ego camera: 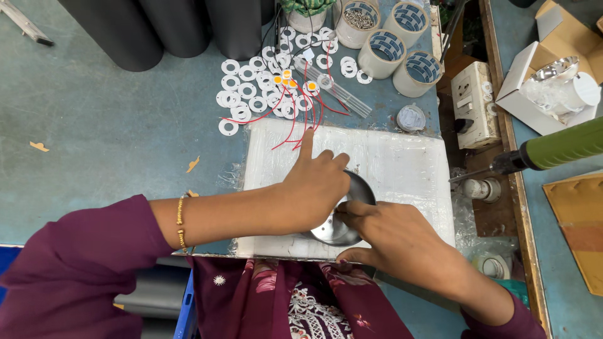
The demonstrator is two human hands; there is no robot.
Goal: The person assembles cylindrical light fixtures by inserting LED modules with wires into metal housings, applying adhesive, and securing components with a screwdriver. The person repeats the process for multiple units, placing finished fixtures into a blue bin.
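Observation:
A round shiny metal dish (344, 230) lies on a white plastic-wrapped foam block (396, 166) at the table's near edge. My left hand (312, 183) rests on the dish's upper left side, index finger stretched out toward the red wires (294, 119). My right hand (389, 237) lies over the dish's right side, fingertips pinched at its rim; whether something small is in them is hidden. Both sleeves are dark purple, and a gold bangle (181, 221) circles my left wrist.
Several white rings (251, 88) with small yellow discs and red wires lie behind the block. Tape rolls (402, 47), a tub of screws (358, 19), black cylinders (169, 25), a switch box (474, 103), a green-handled power screwdriver (553, 149) and open cartons (553, 81) stand around.

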